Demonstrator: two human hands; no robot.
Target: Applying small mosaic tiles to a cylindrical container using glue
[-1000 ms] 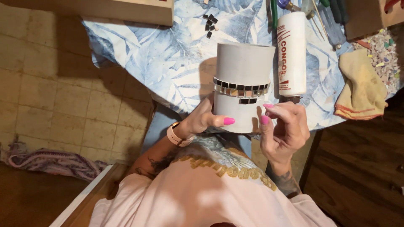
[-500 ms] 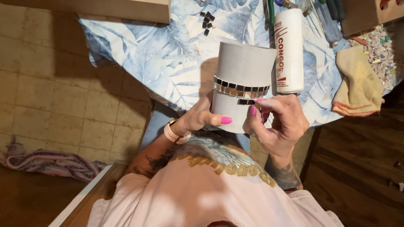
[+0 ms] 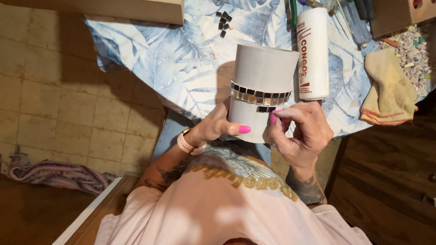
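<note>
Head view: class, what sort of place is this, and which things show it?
Probably a home craft table: a mosaic-banded cylinder in the hands, loose tiles on a leaf-print cloth, a glue bottle.

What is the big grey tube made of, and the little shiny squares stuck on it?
The grey tube looks like matte plastic or cement: smooth, dull, no shine. The small squares look like mirror glass, since they glint and reflect light and dark.

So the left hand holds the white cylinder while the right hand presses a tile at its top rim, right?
Not the top rim. In the head view the right hand presses a small dark tile just below the mosaic band, around mid-height. The left hand does hold the white cylinder.
</note>
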